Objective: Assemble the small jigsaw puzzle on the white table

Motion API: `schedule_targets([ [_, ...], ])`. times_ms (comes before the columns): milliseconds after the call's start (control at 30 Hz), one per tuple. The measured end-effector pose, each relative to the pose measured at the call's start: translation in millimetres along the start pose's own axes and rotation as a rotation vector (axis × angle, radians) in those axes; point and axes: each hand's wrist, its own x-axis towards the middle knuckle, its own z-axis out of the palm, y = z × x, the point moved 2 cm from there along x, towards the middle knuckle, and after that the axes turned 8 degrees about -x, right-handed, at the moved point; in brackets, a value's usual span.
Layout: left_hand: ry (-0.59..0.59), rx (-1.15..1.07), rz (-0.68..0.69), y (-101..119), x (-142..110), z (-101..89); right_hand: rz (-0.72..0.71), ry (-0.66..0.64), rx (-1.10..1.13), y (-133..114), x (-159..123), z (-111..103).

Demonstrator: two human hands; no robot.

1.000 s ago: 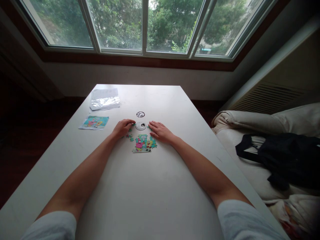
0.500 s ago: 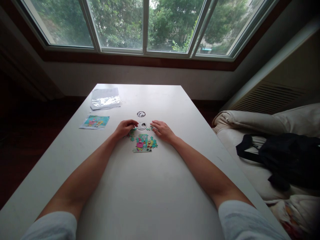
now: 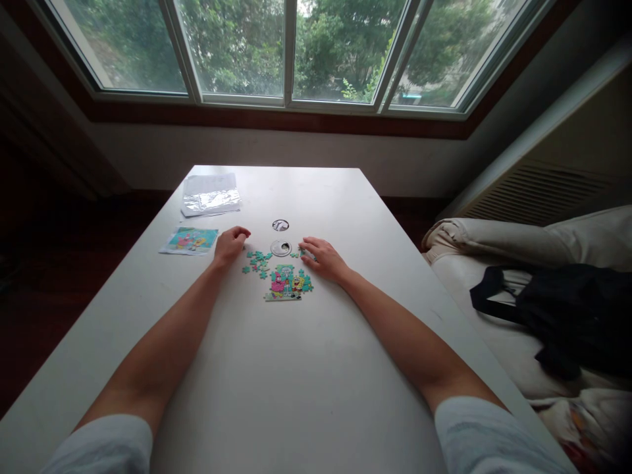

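Note:
A partly joined jigsaw puzzle point(image 3: 288, 284) with cartoon figures lies flat on the white table. Loose puzzle pieces point(image 3: 257, 258), mostly teal, are scattered at its upper left. To the left of these, my left hand point(image 3: 230, 245) is closed with its fingers curled together; anything inside them is hidden. My right hand point(image 3: 320, 256) rests open, fingers stretched out, at the puzzle's upper right. A few small pieces point(image 3: 295, 254) show by its fingertips, partly covered by the hand. The picture sheet point(image 3: 190, 241) with similar figures lies just left of my left hand.
Two round fittings, a nearer one point(image 3: 281, 248) and a farther one point(image 3: 280, 225), are set in the table point(image 3: 296, 382). Clear plastic and papers point(image 3: 211, 195) lie at the far left corner. A pale sofa point(image 3: 486, 296) with a dark bag point(image 3: 573, 316) stands on the right.
My left hand has moved left, off the loose pieces, and its fingers have curled in. More of the pieces now show. My right hand stays in place.

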Motion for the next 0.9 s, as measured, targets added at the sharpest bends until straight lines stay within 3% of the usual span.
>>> schedule_targets([
  [67,-0.105,0.048,0.001,-2,1,-4.2,0.003,0.002,0.011,0,0,0],
  [233,-0.472,0.044,0.15,1,-2,-8.8,0.004,0.0,0.013,0,0,0],
  [333,-0.571,0.11,0.247,7,-4,-11.2,0.006,0.0,0.016,0,1,1],
  [600,-0.613,0.241,0.383,13,-7,-3.9,0.01,-0.004,0.014,2,2,3],
  [900,-0.577,0.158,0.342,9,-7,2.7,0.0,0.003,0.006,3,2,3],
])
